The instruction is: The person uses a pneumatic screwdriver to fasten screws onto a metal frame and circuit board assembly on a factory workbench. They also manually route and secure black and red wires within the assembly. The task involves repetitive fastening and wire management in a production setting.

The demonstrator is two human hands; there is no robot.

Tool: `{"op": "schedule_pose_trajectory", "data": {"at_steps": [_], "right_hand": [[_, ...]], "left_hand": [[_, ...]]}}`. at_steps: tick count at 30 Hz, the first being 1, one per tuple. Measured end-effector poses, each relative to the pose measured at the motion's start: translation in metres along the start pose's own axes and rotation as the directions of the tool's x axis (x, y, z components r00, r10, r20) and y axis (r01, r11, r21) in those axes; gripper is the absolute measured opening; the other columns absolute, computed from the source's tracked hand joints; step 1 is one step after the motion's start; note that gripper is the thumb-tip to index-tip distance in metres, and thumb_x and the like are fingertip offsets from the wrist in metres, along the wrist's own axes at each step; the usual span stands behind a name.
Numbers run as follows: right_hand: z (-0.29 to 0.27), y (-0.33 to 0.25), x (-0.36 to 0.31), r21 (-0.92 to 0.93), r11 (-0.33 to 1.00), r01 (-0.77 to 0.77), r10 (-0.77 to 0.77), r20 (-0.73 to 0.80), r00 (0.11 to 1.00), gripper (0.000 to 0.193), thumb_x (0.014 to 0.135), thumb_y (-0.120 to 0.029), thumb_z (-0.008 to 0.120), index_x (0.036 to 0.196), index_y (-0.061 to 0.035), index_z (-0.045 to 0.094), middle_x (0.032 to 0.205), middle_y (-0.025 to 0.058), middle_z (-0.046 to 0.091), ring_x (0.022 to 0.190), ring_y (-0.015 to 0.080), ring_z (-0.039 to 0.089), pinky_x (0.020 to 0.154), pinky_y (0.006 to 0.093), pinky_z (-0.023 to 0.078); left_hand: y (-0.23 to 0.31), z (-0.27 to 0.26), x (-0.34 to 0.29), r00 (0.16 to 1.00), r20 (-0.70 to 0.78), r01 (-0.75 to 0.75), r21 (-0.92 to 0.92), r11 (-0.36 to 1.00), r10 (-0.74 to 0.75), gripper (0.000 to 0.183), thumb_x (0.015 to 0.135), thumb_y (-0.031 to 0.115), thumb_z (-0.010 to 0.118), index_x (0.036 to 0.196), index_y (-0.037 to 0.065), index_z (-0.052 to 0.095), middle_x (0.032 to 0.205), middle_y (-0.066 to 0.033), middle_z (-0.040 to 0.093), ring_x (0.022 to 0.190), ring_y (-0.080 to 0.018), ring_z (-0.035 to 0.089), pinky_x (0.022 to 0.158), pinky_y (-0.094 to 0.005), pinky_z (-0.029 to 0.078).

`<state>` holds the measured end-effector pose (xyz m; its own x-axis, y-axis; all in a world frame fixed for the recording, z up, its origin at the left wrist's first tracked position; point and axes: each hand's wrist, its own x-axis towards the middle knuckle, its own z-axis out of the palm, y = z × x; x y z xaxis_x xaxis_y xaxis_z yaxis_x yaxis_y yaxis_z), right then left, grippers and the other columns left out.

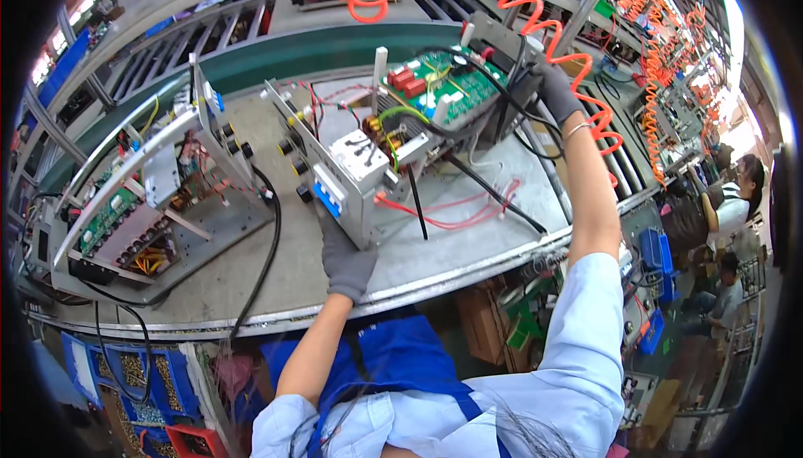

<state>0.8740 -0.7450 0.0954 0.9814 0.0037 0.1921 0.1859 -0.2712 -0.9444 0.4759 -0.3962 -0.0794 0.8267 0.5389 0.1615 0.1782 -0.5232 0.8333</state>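
A partly built electrical unit (418, 123) lies on the worktable in front of me, its metal end panels upright and its inside exposed. My left hand (347, 261), in a grey glove, is closed on the lower edge of its front panel (361, 203), below a blue switch (327, 199). At the far end, my right hand (559, 92), also gloved, is closed round the dark rear panel (520, 94); its fingertips are partly hidden. Between the hands sit a green circuit board (443, 81) with red parts and a white block (360, 153). Red wires (452, 222) and black cables trail over the table.
A second open unit (159, 190) with a curved frame stands at the left, its black cable (272, 249) hanging over the table edge. Coiled orange air hoses (577, 65) dangle at the right. Blue bins (146, 374) of small parts sit below. Other people (736, 199) are at far right.
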Motion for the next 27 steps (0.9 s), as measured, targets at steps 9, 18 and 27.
{"op": "schedule_pose_trajectory", "data": {"at_steps": [9, 18, 27], "right_hand": [[0.02, -0.008, -0.02, -0.256, 0.93, 0.264, -0.277, -0.014, 0.961, 0.035, 0.077, -0.019, 0.055, 0.1, 0.0065, 0.064, 0.072, 0.0111, 0.062, 0.066, 0.0187, 0.057, 0.062, 0.0339, 0.046], [0.006, -0.047, -0.127, -0.205, 0.971, 0.121, -0.119, 0.02, 0.993, 0.042, 0.08, -0.013, 0.053, 0.116, 0.0081, 0.059, 0.083, 0.0054, 0.065, 0.067, 0.01, 0.057, 0.056, 0.0238, 0.044], [0.054, -0.092, -0.204, -0.618, 0.692, 0.374, -0.437, 0.054, 0.898, 0.068, 0.083, -0.036, 0.067, 0.135, 0.0018, 0.044, 0.131, 0.0283, 0.046, 0.123, 0.0377, 0.048, 0.101, 0.0445, 0.04]], "left_hand": [[-0.034, -0.023, 0.013, 0.987, 0.16, -0.049, 0.228, 0.972, 0.012, 0.086, 0.067, 0.032, 0.073, 0.133, 0.004, 0.027, 0.109, -0.0245, 0.062, 0.088, -0.043, 0.064, 0.075, -0.0479, 0.053], [-0.025, -0.096, 0.009, 0.949, 0.312, -0.078, 0.14, 0.987, 0.031, 0.031, 0.076, 0.027, 0.068, 0.095, 0.005, 0.059, 0.085, -0.0117, 0.067, 0.076, -0.028, 0.066, 0.072, -0.0391, 0.052], [-0.08, -0.096, 0.03, 0.934, 0.337, -0.23, 0.319, 0.919, 0.117, 0.024, 0.079, 0.021, 0.065, 0.097, 0.007, 0.058, 0.084, -0.0067, 0.064, 0.077, -0.025, 0.062, 0.071, -0.0373, 0.049]]}}
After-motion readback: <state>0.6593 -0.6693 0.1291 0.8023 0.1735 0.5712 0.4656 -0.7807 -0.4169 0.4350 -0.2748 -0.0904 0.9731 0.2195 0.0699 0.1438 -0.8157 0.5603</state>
